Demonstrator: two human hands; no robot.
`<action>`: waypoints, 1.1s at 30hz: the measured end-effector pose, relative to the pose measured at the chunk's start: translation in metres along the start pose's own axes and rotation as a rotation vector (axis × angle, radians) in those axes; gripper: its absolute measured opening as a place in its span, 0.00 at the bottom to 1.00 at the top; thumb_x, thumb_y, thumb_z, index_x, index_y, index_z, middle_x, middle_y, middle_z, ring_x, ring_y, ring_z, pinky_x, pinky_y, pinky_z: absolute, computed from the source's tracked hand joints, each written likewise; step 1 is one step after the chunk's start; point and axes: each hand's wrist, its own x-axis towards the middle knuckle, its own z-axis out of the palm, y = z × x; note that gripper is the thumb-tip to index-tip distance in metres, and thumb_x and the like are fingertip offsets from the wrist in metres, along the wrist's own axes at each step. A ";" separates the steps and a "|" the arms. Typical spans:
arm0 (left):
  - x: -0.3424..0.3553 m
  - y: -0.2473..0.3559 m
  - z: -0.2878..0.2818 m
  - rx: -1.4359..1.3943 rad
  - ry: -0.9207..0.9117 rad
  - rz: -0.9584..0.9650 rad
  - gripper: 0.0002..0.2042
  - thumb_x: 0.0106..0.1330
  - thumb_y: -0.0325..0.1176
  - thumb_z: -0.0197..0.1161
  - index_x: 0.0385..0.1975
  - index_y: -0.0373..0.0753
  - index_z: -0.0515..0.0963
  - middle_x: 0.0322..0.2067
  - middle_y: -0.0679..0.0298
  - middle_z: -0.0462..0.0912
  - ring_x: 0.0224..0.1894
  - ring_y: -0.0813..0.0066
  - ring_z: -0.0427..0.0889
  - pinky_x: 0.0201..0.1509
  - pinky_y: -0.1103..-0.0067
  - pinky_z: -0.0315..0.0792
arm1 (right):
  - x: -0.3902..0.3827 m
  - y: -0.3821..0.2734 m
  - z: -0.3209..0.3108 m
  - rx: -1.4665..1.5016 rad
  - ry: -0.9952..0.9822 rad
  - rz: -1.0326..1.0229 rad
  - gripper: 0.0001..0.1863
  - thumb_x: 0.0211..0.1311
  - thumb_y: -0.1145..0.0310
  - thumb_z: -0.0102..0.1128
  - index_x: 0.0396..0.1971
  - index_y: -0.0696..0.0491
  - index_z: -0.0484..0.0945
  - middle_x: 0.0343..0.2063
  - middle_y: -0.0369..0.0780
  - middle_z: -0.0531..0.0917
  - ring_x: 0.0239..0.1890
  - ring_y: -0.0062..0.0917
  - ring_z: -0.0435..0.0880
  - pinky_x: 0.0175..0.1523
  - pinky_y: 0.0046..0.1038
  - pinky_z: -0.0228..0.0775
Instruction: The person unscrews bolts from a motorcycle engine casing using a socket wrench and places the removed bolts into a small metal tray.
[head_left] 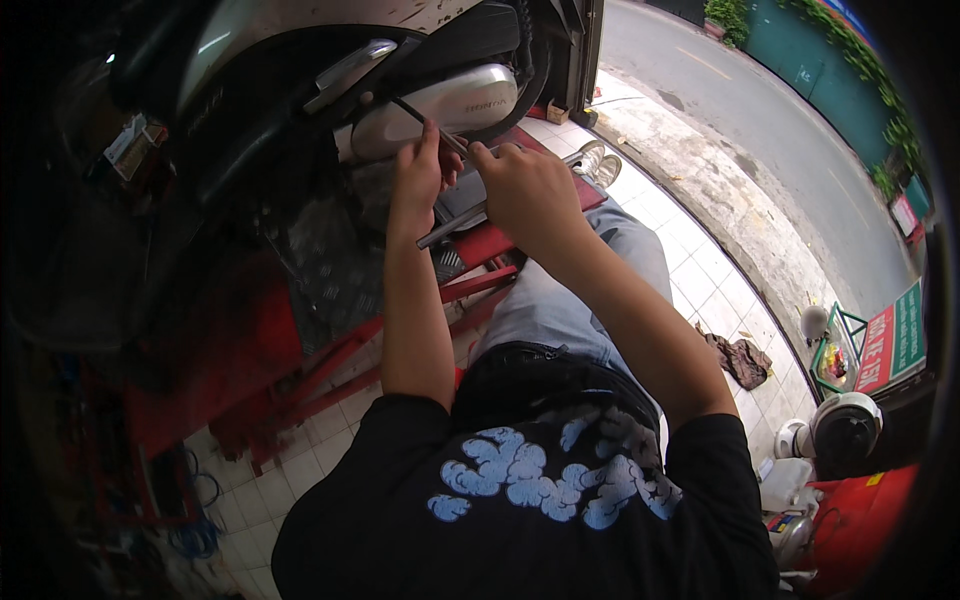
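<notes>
My left hand (420,178) and my right hand (525,190) are raised close together in front of a motorbike's silver exhaust cover (440,108). Both grip a long thin metal tool (455,222); its dark upper end (405,105) reaches up toward the bike's underside beside the exhaust. The lower end of the tool sticks out below my left wrist. The motorbike (240,90) stands on a red lift stand with a ribbed metal plate (330,265). My legs in grey jeans (560,300) stretch forward, shoes near the doorway.
A red metal frame (300,380) of the lift lies left of my legs on white floor tiles. A dark rag (742,358) lies on the tiles at right. A helmet (845,425), a red container (860,520) and a sign stand at the right. Street and kerb beyond.
</notes>
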 end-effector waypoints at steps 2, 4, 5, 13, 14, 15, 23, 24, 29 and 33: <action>-0.002 0.001 0.001 -0.003 -0.001 0.007 0.26 0.79 0.52 0.44 0.30 0.39 0.82 0.17 0.71 0.76 0.16 0.85 0.68 0.20 0.85 0.57 | 0.000 -0.003 0.000 -0.049 0.038 -0.037 0.21 0.56 0.73 0.57 0.52 0.52 0.79 0.28 0.42 0.83 0.29 0.35 0.86 0.34 0.35 0.76; -0.004 0.004 0.003 -0.010 0.012 0.002 0.26 0.79 0.51 0.44 0.30 0.39 0.82 0.17 0.71 0.77 0.17 0.85 0.68 0.20 0.85 0.57 | 0.000 -0.003 0.001 -0.092 0.079 -0.077 0.21 0.57 0.72 0.56 0.52 0.53 0.79 0.28 0.41 0.83 0.29 0.34 0.86 0.35 0.34 0.76; -0.005 0.004 0.004 -0.014 0.020 -0.004 0.26 0.80 0.51 0.43 0.30 0.39 0.82 0.17 0.71 0.77 0.17 0.86 0.68 0.20 0.85 0.57 | 0.000 -0.002 0.002 -0.111 0.101 -0.099 0.20 0.57 0.71 0.56 0.52 0.54 0.79 0.28 0.41 0.83 0.29 0.34 0.86 0.35 0.33 0.75; -0.006 0.000 0.007 -0.052 0.017 0.021 0.26 0.79 0.51 0.45 0.30 0.38 0.82 0.17 0.71 0.77 0.17 0.85 0.69 0.21 0.85 0.58 | 0.000 0.003 -0.001 0.122 -0.039 -0.010 0.18 0.59 0.73 0.55 0.49 0.55 0.80 0.24 0.40 0.81 0.30 0.28 0.84 0.35 0.30 0.72; -0.005 -0.001 0.009 -0.068 0.009 0.034 0.26 0.79 0.51 0.45 0.30 0.38 0.82 0.17 0.71 0.77 0.17 0.85 0.69 0.21 0.85 0.58 | -0.002 0.005 0.005 0.335 -0.057 0.084 0.16 0.60 0.74 0.54 0.48 0.55 0.80 0.23 0.40 0.80 0.28 0.27 0.83 0.34 0.29 0.71; -0.004 -0.003 0.011 -0.051 0.017 0.019 0.26 0.79 0.51 0.46 0.30 0.38 0.82 0.17 0.71 0.77 0.18 0.85 0.69 0.21 0.85 0.58 | -0.002 0.007 0.008 0.549 -0.074 0.179 0.15 0.61 0.74 0.53 0.47 0.55 0.80 0.22 0.39 0.79 0.26 0.25 0.82 0.33 0.28 0.70; -0.002 -0.004 0.013 -0.039 0.020 -0.032 0.24 0.77 0.53 0.49 0.36 0.38 0.83 0.24 0.71 0.83 0.22 0.87 0.74 0.25 0.86 0.58 | 0.001 -0.005 -0.001 1.855 -0.353 0.905 0.12 0.71 0.74 0.47 0.47 0.57 0.79 0.21 0.33 0.72 0.19 0.13 0.62 0.28 0.20 0.57; -0.003 -0.003 0.012 -0.025 0.007 -0.020 0.25 0.77 0.53 0.48 0.34 0.38 0.83 0.23 0.71 0.83 0.23 0.87 0.76 0.25 0.86 0.58 | 0.000 -0.005 0.000 1.665 -0.352 0.835 0.13 0.70 0.73 0.50 0.49 0.59 0.79 0.22 0.35 0.75 0.21 0.16 0.68 0.29 0.24 0.62; -0.001 -0.007 0.008 -0.041 0.032 -0.005 0.26 0.79 0.51 0.43 0.30 0.37 0.82 0.19 0.70 0.78 0.17 0.85 0.70 0.22 0.85 0.59 | -0.011 -0.003 0.016 0.964 -0.104 0.249 0.13 0.61 0.72 0.56 0.44 0.62 0.76 0.27 0.53 0.83 0.30 0.46 0.84 0.37 0.40 0.73; -0.004 -0.009 0.010 -0.131 0.104 -0.037 0.27 0.79 0.50 0.42 0.29 0.36 0.82 0.18 0.70 0.77 0.18 0.85 0.70 0.22 0.85 0.60 | -0.019 -0.011 0.007 0.938 -0.070 0.234 0.19 0.59 0.73 0.60 0.51 0.58 0.73 0.25 0.52 0.82 0.30 0.48 0.84 0.36 0.40 0.72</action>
